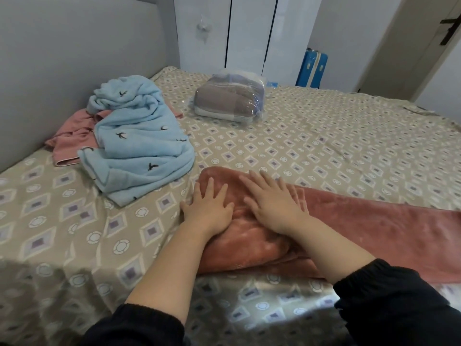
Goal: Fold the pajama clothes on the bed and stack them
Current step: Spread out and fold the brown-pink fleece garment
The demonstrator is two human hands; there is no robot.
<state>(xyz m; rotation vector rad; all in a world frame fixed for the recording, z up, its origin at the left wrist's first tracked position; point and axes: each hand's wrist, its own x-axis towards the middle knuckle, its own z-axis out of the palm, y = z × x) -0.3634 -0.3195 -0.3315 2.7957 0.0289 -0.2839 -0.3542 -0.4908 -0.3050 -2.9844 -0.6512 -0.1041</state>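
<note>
A pink fleece pajama piece (pixel 361 221) lies along the near part of the bed, folded over at its left end and stretched out to the right. My left hand (pixel 210 208) lies flat with spread fingers on the folded left end. My right hand (pixel 272 201) presses flat beside it, fingers straight. A crumpled light blue pajama piece with small dark bird prints (pixel 139 136) lies at the back left. Another pink garment (pixel 72 136) sits partly under it near the headboard.
The bed (pixel 324 136) has a beige sheet with a diamond pattern. A clear plastic bag of grey bedding (pixel 232 98) sits at the far side. The grey headboard (pixel 62 58) is on the left. White wardrobe doors (pixel 249 31) and a blue suitcase (pixel 311 68) stand beyond the bed.
</note>
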